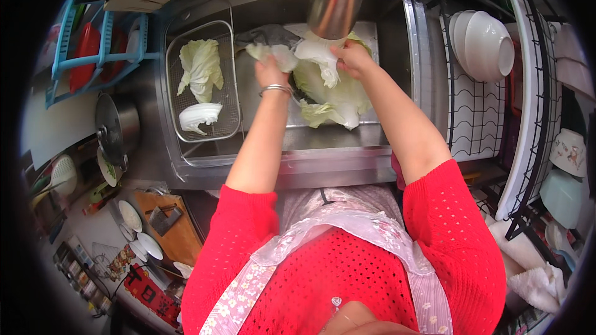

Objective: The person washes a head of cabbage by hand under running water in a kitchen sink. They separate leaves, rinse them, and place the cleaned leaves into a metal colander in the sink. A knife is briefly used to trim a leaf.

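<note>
Over the sink, my left hand (271,73) holds a pale cabbage leaf piece (281,57), somewhat blurred. My right hand (353,59) grips a white cabbage leaf (321,58) beneath the metal faucet (336,7). Larger cabbage leaves (333,95) lie below my hands in the sink, partly hidden by the held leaf. To the left, a wire mesh basket (236,79) holds a crumpled green leaf (202,69) and a white leaf piece (200,117). A grey cloth (267,35) lies behind my left hand.
A dish rack (476,118) with stacked white bowls (486,49) stands right of the sink. On the left are a blue plastic rack (104,58) and a lidded pot (118,125). A wooden cutting board (174,228) is at lower left. The sink's front edge (326,165) lies before me.
</note>
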`<state>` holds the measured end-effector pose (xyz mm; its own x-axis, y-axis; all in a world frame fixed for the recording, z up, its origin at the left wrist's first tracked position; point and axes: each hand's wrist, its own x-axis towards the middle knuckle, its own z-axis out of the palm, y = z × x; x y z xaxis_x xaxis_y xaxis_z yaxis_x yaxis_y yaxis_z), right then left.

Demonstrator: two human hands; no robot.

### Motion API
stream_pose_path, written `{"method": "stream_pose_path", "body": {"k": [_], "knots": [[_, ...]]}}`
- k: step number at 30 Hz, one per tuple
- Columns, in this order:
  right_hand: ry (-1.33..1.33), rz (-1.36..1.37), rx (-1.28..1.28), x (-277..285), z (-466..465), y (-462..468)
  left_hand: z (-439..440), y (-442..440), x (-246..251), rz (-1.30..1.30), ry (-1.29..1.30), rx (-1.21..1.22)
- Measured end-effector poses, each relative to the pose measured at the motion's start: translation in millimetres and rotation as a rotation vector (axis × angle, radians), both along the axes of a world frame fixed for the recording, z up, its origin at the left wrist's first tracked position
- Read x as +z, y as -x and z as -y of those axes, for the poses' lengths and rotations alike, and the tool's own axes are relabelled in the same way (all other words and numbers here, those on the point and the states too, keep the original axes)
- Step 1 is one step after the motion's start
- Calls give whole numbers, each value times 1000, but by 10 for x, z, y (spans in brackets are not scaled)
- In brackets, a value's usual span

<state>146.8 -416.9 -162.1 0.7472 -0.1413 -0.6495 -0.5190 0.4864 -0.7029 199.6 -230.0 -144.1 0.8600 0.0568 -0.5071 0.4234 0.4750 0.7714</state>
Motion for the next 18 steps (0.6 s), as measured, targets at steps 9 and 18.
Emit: {"method": "stream_pose_path", "body": {"k": [9,18], "knots": [[-207,-12,-250,1,-494,376,209,386,-116,-45,60,-290],[1038,131,217,316,-546,418,143,504,-39,101,-691,-641]]}}
